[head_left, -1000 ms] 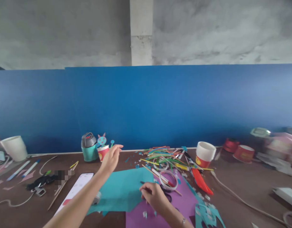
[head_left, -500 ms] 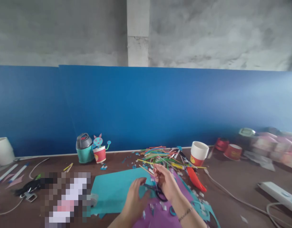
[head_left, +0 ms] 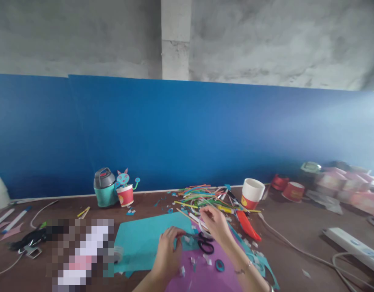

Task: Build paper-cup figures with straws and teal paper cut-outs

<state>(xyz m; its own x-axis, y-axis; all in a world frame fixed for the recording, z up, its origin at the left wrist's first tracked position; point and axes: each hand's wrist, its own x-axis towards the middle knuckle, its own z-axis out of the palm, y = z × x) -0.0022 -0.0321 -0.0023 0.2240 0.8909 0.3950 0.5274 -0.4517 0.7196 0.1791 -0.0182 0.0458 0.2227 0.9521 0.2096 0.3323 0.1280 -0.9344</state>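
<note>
My right hand (head_left: 216,223) is closed on the rim of a clear tape roll (head_left: 202,226), above the purple paper. Over the right part of a teal sheet (head_left: 144,239), my left hand (head_left: 171,247) has bent fingers, with a gap between thumb and fingers. Its fingertips are close to the blade end of black-handled scissors (head_left: 206,246); whether they touch cannot be made out. Small tape and paper scraps and a dark blue paper ring (head_left: 219,265) lie on the purple paper (head_left: 205,278).
A pile of coloured pipe cleaners (head_left: 199,196) lies at the back. Beside it are a paper cup (head_left: 253,192) and a red knife-shaped item (head_left: 248,227). A cat-decorated cup (head_left: 126,196) and a teal jar (head_left: 105,192) stand at left. A power strip (head_left: 354,245) lies right.
My left hand has come back from the cat-decorated cup to the scissors' blade end. My right hand has lifted the tape roll off the purple paper.
</note>
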